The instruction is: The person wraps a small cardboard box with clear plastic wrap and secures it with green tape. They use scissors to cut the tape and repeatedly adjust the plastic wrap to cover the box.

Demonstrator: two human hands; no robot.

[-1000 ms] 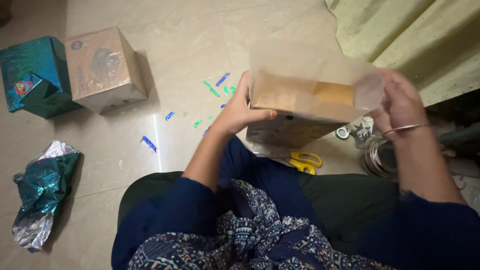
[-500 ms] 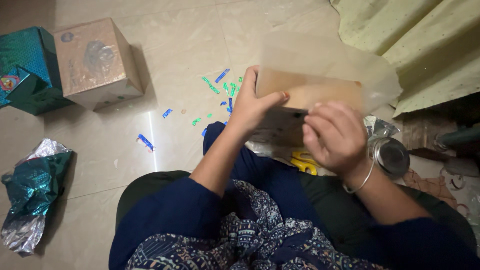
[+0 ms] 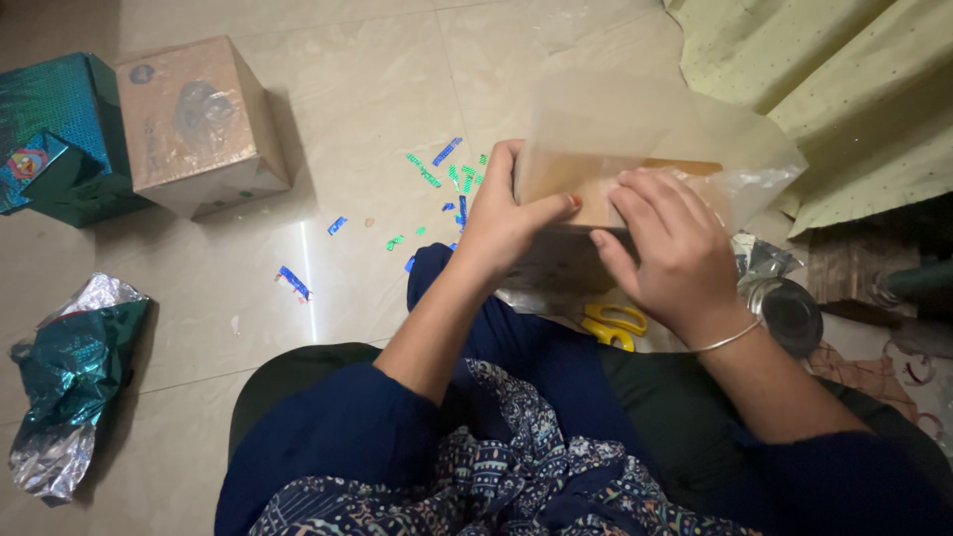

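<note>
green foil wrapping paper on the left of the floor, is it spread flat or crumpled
Crumpled. The green foil wrapping paper lies bunched in a wrinkled heap on the floor tiles, its silver underside showing along the creased edges.

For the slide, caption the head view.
Left hand and right hand press clear plastic wrap onto a brown box.

The right hand (image 3: 667, 248), out at the right end of the brown box (image 3: 581, 184) a second ago, now lies flat across its near face, over the clear wrap (image 3: 655, 124).

Matt brown cardboard box (image 3: 581, 184) under thin, translucent plastic wrap (image 3: 635, 114).
</note>
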